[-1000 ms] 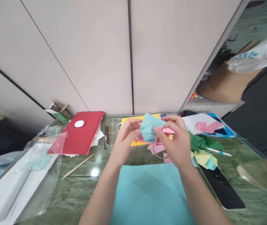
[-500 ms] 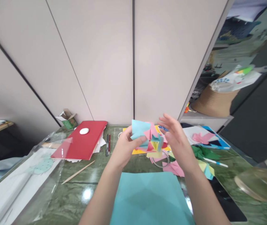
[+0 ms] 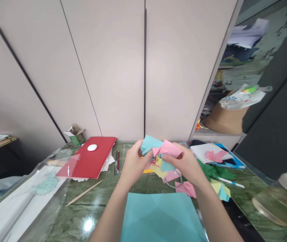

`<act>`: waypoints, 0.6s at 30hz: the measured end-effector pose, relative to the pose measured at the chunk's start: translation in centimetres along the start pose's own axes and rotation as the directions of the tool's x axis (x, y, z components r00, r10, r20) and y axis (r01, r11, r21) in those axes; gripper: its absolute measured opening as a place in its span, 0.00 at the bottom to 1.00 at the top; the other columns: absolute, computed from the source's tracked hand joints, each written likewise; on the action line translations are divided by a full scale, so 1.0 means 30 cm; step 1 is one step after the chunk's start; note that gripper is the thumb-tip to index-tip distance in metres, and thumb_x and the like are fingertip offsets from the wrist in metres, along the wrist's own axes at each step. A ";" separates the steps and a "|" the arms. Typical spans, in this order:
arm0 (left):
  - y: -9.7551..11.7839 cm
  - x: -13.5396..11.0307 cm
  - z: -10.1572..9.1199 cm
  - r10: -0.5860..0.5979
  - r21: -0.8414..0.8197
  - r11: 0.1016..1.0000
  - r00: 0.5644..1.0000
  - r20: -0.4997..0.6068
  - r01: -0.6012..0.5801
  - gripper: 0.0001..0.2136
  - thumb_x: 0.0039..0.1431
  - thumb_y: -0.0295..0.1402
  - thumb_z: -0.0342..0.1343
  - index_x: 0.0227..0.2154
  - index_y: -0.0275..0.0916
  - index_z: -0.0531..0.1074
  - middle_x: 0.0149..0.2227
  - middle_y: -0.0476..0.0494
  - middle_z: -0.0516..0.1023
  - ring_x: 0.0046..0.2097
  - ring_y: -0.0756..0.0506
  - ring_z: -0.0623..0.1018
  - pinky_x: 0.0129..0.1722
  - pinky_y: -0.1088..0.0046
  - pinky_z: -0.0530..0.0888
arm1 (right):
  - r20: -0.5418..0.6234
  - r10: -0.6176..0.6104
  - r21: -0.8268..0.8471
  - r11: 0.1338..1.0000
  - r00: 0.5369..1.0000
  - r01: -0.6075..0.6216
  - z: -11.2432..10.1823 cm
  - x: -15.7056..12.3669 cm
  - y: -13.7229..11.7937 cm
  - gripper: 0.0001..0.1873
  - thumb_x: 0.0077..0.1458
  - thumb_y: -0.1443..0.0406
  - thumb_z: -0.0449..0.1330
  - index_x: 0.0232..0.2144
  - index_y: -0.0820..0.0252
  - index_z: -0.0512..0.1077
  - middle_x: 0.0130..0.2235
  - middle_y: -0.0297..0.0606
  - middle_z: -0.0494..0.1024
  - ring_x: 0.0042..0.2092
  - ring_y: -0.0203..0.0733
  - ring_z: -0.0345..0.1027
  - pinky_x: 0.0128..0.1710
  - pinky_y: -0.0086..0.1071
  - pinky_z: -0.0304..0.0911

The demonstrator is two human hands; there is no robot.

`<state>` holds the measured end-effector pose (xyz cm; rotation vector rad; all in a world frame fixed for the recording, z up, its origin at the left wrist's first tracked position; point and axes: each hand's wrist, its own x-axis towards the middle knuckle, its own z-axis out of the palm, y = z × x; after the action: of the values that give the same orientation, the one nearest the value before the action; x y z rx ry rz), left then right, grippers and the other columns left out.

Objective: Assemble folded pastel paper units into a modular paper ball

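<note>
Held up above the table is a folded-paper origami piece (image 3: 157, 152) in blue, pink and yellow. My left hand (image 3: 136, 164) is closed on its blue side, thumb in front. On the opposite side my right hand (image 3: 185, 163) grips a pink flap, its thumb pressed toward the middle; its other fingers are partly hidden behind the paper. Below the hands lie a silvery ring (image 3: 173, 183) and pink folded paper (image 3: 187, 189). Closer to me, a stack of blue paper (image 3: 162, 215) rests on the green table.
A red folder (image 3: 93, 161) with a white oval object (image 3: 92, 147) lies left, near two pens (image 3: 117, 163) and a pointed wooden stick (image 3: 84, 192). At right are green paper (image 3: 213, 170), a marker (image 3: 231, 182) and a lidded jar (image 3: 279, 201). Cabinet doors (image 3: 103, 67) rise behind.
My right hand has come in from beside the origami piece and closed on its pink flap. The piece has turned, showing more pink on the right. The view has shifted slightly.
</note>
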<state>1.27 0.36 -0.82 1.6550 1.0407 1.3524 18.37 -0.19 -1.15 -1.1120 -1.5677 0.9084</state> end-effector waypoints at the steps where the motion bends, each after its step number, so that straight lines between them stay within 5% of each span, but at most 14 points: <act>1: 0.003 -0.003 0.000 0.002 0.033 0.999 1.000 0.000 -0.002 0.06 0.52 0.30 0.54 0.35 0.39 0.69 0.31 0.48 0.73 0.34 0.48 0.72 0.32 0.75 0.68 | -0.034 -0.015 -0.034 0.999 0.999 0.014 0.001 0.000 -0.002 0.10 0.48 0.60 0.62 0.32 0.60 0.72 0.30 0.33 0.74 0.32 0.38 0.66 0.30 0.29 0.60; 5: 0.001 -0.007 -0.015 -0.021 -0.172 0.984 0.994 0.111 0.040 0.16 0.52 0.29 0.55 0.45 0.43 0.64 0.37 0.47 0.73 0.38 0.47 0.73 0.36 0.73 0.69 | -0.090 -0.016 -0.052 0.999 0.996 0.011 -0.002 0.000 0.001 0.11 0.47 0.60 0.61 0.33 0.60 0.72 0.30 0.33 0.74 0.29 0.36 0.64 0.25 0.28 0.58; 11: -0.033 0.017 -0.050 -0.070 -0.517 0.808 0.918 0.390 0.281 0.19 0.49 0.29 0.59 0.46 0.40 0.65 0.34 0.45 0.73 0.32 0.49 0.73 0.36 0.70 0.70 | -0.191 0.030 0.159 0.987 0.981 0.000 0.004 0.012 0.033 0.15 0.44 0.58 0.64 0.33 0.60 0.71 0.29 0.35 0.75 0.29 0.38 0.66 0.26 0.29 0.62; 18: -0.029 0.025 -0.001 -0.075 -0.516 0.818 0.937 0.341 0.253 0.20 0.46 0.26 0.62 0.44 0.36 0.67 0.39 0.39 0.76 0.39 0.43 0.77 0.40 0.65 0.72 | -0.353 0.049 0.148 0.989 0.934 0.004 0.037 0.007 0.009 0.15 0.43 0.56 0.64 0.32 0.58 0.69 0.27 0.34 0.73 0.25 0.37 0.64 0.21 0.29 0.60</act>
<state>1.22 1.39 -1.32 1.2427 0.5207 1.0959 17.34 0.04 -1.62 -1.1204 -1.1745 0.7724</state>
